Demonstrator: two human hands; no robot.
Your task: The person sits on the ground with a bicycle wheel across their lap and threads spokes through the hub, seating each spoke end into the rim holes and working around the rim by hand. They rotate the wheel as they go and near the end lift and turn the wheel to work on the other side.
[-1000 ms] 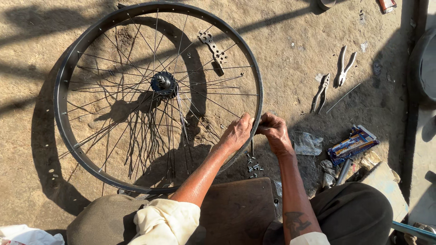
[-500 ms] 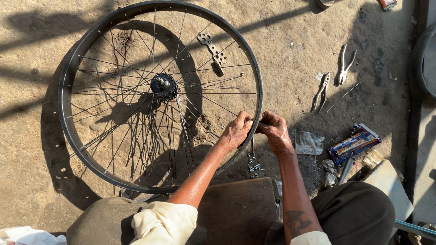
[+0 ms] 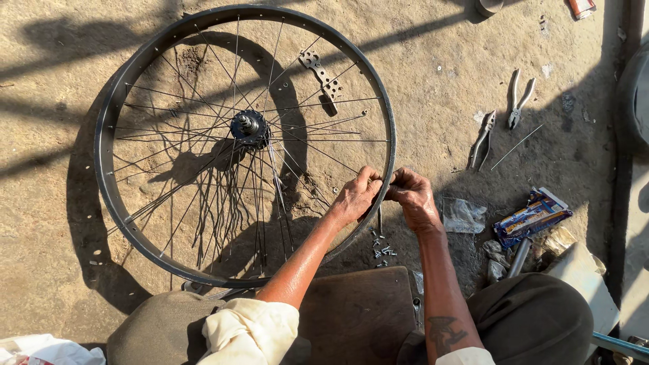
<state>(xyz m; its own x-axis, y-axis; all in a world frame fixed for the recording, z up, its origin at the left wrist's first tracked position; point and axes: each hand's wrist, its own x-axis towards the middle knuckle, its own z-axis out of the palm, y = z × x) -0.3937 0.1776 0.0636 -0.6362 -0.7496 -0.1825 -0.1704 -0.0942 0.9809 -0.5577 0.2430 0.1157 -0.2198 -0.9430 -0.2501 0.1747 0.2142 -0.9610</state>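
From up here I see both of my hands meeting at the near right edge of the bicycle wheel rim (image 3: 108, 176), which lies flat on the sandy, pitted ground (image 3: 54, 270). My left hand (image 3: 355, 196) is curled over the rim from the inside, fingers bent and pinched down onto the dark metal band where a spoke reaches it; I cannot tell whether anything small sits between the fingertips. My right hand (image 3: 412, 197) is clenched just beside it on the outer side of the rim, knuckles up, thumb tucked toward the left hand, the two hands touching or nearly so. The rim is a black, dull hoop pierced with holes; thin steel spokes (image 3: 203, 196) run loosely from it to the dark hub (image 3: 249, 126), many slack and crossing unevenly. Just below my hands a small scatter of shiny spoke nipples (image 3: 382, 250) lies on the dirt, near the edge of a worn brown wooden board (image 3: 358, 311) in front of my knees. To the right, well apart, lie two pairs of metal pliers (image 3: 519, 98), a thin wire (image 3: 517, 146), a crumpled clear plastic bag (image 3: 465, 215) and a blue and orange packet (image 3: 534, 216).
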